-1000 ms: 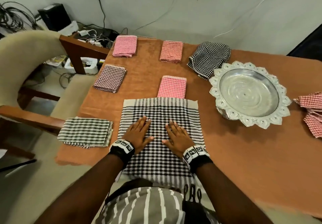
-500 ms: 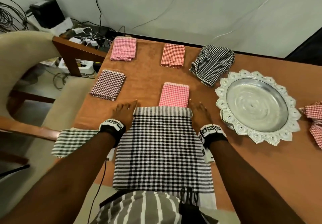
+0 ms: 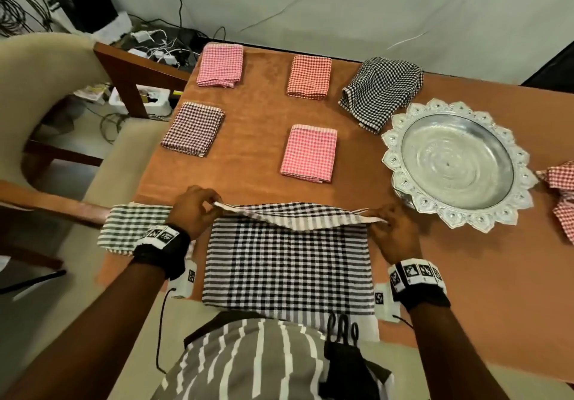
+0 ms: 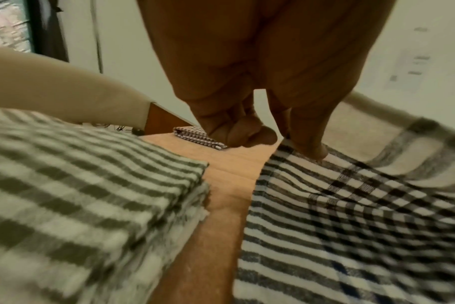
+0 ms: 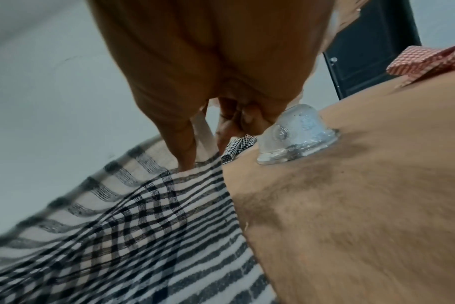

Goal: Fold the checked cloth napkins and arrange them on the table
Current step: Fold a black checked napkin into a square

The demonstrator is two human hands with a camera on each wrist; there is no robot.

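Observation:
A black-and-white checked napkin [image 3: 289, 263] lies spread on the orange table [image 3: 466, 275] at its near edge, right in front of me. Its far edge is lifted and folding back toward me. My left hand [image 3: 198, 210] pinches the far left corner; in the left wrist view the left hand [image 4: 294, 142] holds the black-and-white napkin [image 4: 351, 226] between thumb and fingers. My right hand [image 3: 391, 228] pinches the far right corner, and the right wrist view shows the right hand [image 5: 195, 156] on the napkin [image 5: 133, 236].
Folded napkins lie around: grey-checked [image 3: 133, 231] at my left, maroon [image 3: 194, 127], pink [image 3: 221, 64], orange [image 3: 309, 77], pink [image 3: 310, 153]. A crumpled black-checked napkin [image 3: 382, 92] and a silver tray [image 3: 456, 163] sit right, red napkins [image 3: 563, 194] beyond. A beige chair [image 3: 46, 95] stands left.
My hands went from flat on the middle of the napkin out to its far corners, then pinched them and lifted the far edge back toward me.

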